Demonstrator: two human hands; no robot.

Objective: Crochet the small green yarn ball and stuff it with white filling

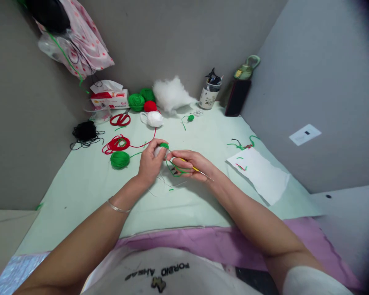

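Observation:
My left hand (150, 162) pinches a small green and white crocheted piece (164, 146) above the middle of the table. Close beside it, my right hand (198, 161) is closed around a yellow crochet hook (196, 169), whose metal shaft points back toward my wrist. The right fingertips meet at the edge of the piece, and a loop of green yarn (178, 175) hangs below them. Thin loose threads (164, 180) trail under both hands. Left of my left hand lies a green yarn ball (119, 159), its strand running toward that hand.
Red yarn (117, 144), red-handled scissors (120, 119) and black yarn (85, 132) lie left. Behind are a tissue box (110, 98), white yarn (154, 119), fluffy stuffing (174, 94), a pen cup (209, 96) and a phone (238, 98). White paper (261, 174) with yarn scraps lies right.

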